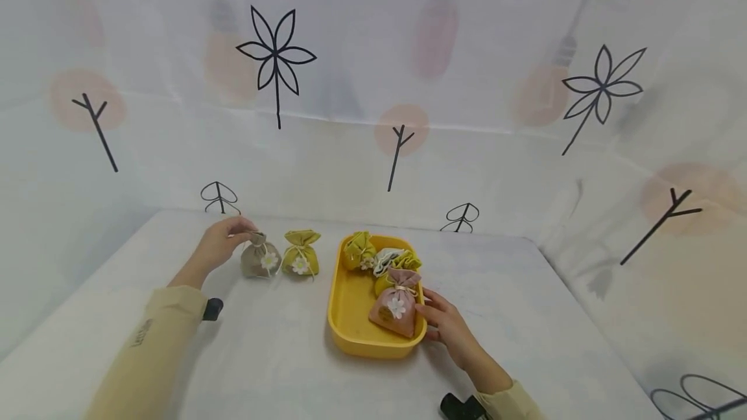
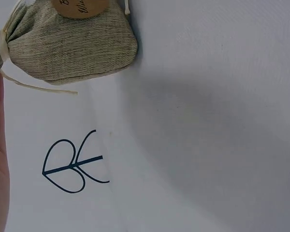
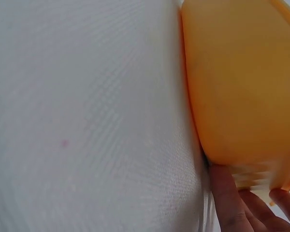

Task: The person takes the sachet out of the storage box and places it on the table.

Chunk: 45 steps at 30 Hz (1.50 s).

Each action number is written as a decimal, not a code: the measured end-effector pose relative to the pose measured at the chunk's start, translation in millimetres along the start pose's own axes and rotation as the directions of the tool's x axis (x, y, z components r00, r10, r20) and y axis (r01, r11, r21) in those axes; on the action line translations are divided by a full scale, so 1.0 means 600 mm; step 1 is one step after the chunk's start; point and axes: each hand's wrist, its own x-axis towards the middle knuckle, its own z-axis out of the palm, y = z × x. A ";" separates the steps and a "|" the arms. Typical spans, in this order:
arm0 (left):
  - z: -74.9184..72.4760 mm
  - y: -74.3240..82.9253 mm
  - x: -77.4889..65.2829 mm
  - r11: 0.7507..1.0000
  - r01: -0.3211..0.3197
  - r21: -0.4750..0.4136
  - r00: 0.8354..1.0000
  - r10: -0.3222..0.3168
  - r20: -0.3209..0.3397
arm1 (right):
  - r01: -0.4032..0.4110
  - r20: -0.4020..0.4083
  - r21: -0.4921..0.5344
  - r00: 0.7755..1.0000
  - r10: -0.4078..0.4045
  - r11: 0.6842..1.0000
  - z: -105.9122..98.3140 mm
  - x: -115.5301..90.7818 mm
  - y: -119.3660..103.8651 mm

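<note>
My left hand (image 1: 218,245) pinches the gathered neck of a grey drawstring sachet (image 1: 257,260) with a white flower; in the left wrist view the sachet (image 2: 77,48) shows a cord tie and round brown tag. Right beside it stands an olive-green sachet (image 1: 300,255), also with a white flower. My right hand (image 1: 452,329) holds the right side of a yellow plastic basket (image 1: 350,347), one fingertip overlapping its rim. Inside lie a pink sachet (image 1: 397,310), a yellow-green one (image 1: 358,250) and other small pouches. The right wrist view shows fingers (image 3: 227,198) against the basket's outer wall.
A white cloth covers the table (image 1: 262,368). Behind it hangs a pale curtain (image 1: 350,50) printed with flowers and twigs, which also runs down the right side. A dark wrist camera (image 1: 213,309) sits at my left sleeve.
</note>
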 end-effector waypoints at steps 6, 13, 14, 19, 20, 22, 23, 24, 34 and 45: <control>0.013 -0.003 0.009 1.000 -0.012 -0.019 1.000 0.013 0.002 | 0.029 0.008 0.008 1.000 -0.029 1.000 0.001 0.001 0.001; 0.014 0.000 -0.001 1.000 -0.004 -0.026 1.000 0.004 0.005 | 0.048 0.008 0.001 0.999 -0.048 0.999 0.001 -0.002 0.002; 0.012 0.001 -0.003 1.000 0.004 -0.025 1.000 -0.004 0.000 | 0.048 0.009 0.001 0.999 -0.048 0.999 0.001 -0.001 0.002; 0.002 0.005 -0.012 1.000 0.024 -0.019 0.999 -0.025 -0.032 | 0.029 0.009 0.003 1.000 -0.029 1.000 0.002 0.001 0.001; 0.000 0.005 -0.013 0.999 0.028 -0.025 0.999 -0.029 -0.033 | 0.025 0.007 0.001 1.000 -0.025 1.000 0.002 0.001 0.001; -0.004 0.007 -0.015 0.999 0.030 -0.036 0.999 -0.031 -0.030 | 0.017 0.004 -0.001 1.000 -0.017 1.000 0.001 0.002 0.002; -0.005 0.008 -0.017 0.999 0.033 -0.042 0.999 -0.034 -0.027 | 0.017 0.003 -0.002 1.000 -0.017 1.000 0.001 0.002 0.002; -0.006 0.009 -0.018 0.998 0.035 -0.051 0.999 -0.036 -0.027 | 0.018 0.003 -0.002 1.000 -0.018 1.000 0.000 0.002 0.002; -0.001 0.027 -0.036 0.995 0.044 -0.087 0.998 -0.047 -0.037 | 0.023 -0.003 -0.013 1.000 -0.023 1.000 -0.002 0.001 0.004; 0.028 0.063 -0.043 0.994 0.011 -0.110 1.000 -0.013 -0.017 | 0.031 -0.008 0.002 0.999 -0.031 1.000 0.001 0.000 0.006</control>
